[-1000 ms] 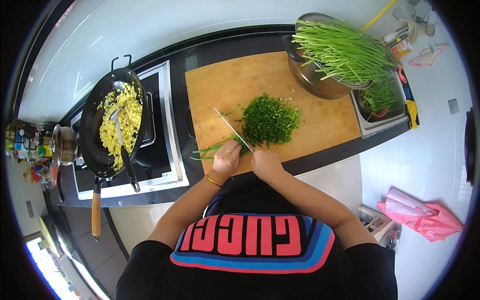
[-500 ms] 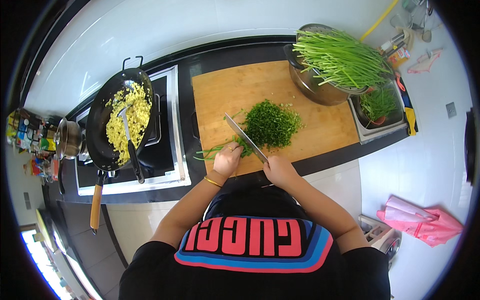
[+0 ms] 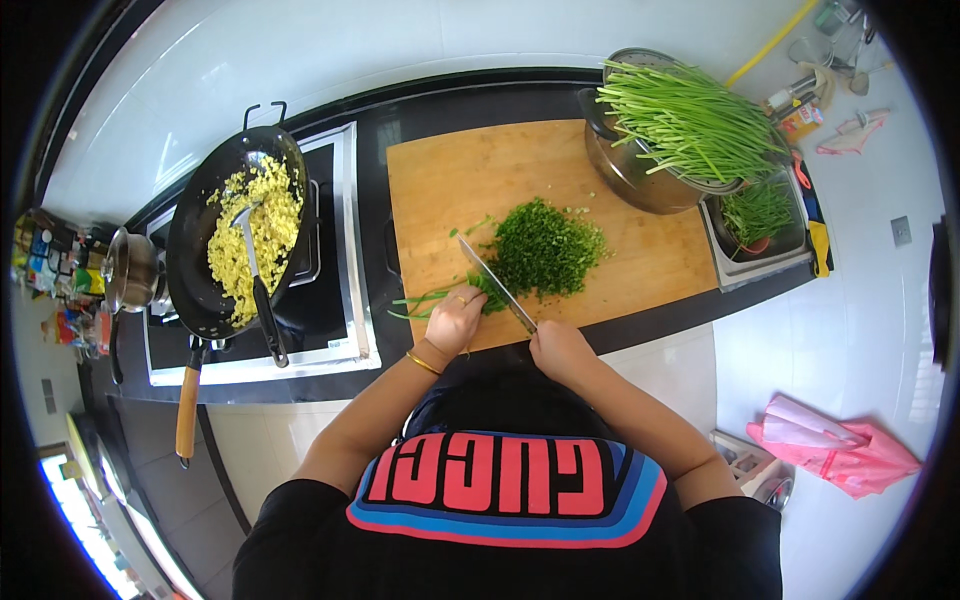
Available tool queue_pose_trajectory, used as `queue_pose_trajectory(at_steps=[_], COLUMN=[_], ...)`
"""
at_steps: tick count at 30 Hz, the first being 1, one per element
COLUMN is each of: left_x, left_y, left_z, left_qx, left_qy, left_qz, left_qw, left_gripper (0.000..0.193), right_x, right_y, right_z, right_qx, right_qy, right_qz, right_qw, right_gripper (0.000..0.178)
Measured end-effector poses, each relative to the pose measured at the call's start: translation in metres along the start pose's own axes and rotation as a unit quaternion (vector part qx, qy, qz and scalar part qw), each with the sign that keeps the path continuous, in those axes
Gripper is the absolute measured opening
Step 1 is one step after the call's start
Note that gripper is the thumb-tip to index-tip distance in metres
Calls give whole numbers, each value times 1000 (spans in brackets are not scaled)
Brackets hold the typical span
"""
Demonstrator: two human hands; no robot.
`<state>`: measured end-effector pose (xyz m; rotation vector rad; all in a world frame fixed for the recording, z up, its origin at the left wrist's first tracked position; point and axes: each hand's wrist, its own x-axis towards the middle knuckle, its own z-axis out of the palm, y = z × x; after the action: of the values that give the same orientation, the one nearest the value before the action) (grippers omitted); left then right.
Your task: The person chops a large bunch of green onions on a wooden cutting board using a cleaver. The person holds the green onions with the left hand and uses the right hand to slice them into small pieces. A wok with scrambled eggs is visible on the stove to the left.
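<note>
Black glass and a pale metal frame make up the stove (image 3: 322,325) at the left end of the counter (image 3: 373,180). A lidded saucepan (image 3: 130,270) stands at its left side; right of that, a dark wok (image 3: 193,240) holds crumbled yellow food (image 3: 240,275), a spatula (image 3: 263,305) resting in it with its handle over the rim nearest the board.

Next comes the cutting board (image 3: 480,165), reaching from near the counter's back edge to its front edge. Across its left front corner lie slender green stalks (image 3: 420,300), their ends passing the board's left edge. The left hand (image 3: 455,318) is curled down over them, fingers bent and closed, pinning the bunch; the stalks run out leftward from under it and meet the knife (image 3: 500,287) on its right. The right hand (image 3: 561,350), at the counter's front edge, is wrapped around the knife's handle, the blade slanting back and left. Whether the edge touches wood, I cannot tell.

The step in hand appears to be slicing; another stroke would call for tucked left fingertips and a slight feed of stalks toward the blade. Right of the blade sits the chopped heap (image 3: 548,250), then, by the counter's back right corner, a pot (image 3: 635,180) topped with long greens (image 3: 700,115).
</note>
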<state>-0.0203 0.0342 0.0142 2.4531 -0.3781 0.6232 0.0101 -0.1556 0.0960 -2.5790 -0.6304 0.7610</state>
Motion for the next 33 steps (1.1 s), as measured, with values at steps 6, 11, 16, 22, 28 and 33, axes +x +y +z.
queue_pose_trajectory(at_steps=[6, 11, 16, 22, 28, 33], left_x=[-1, -3, -1, 0, -1, 1], left_y=[-4, -9, -6, -6, -4, -5], left_z=[3, 6, 4, 1, 1, -2], left_qx=[-5, -16, -20, -26, -25, 10], left_qy=[6, 6, 13, 31, 30, 31], left_qz=[13, 7, -15, -21, -32, 1], left_qw=[1000, 1000, 1000, 999, 999, 999], left_gripper=[21, 21, 17, 10, 9, 12], right_x=[15, 41, 46, 12, -3, 1], right_y=[-1, -16, 1, -7, -4, -1], right_z=[22, 35, 15, -12, -8, 2], right_qx=[19, 22, 103, 53, 26, 19], right_qy=[29, 84, 80, 38, 5, 18], right_qz=[-23, -5, 1, 2, 1, -8], right_qw=[999, 996, 991, 998, 1000, 1000], right_gripper=[16, 16, 19, 22, 24, 24])
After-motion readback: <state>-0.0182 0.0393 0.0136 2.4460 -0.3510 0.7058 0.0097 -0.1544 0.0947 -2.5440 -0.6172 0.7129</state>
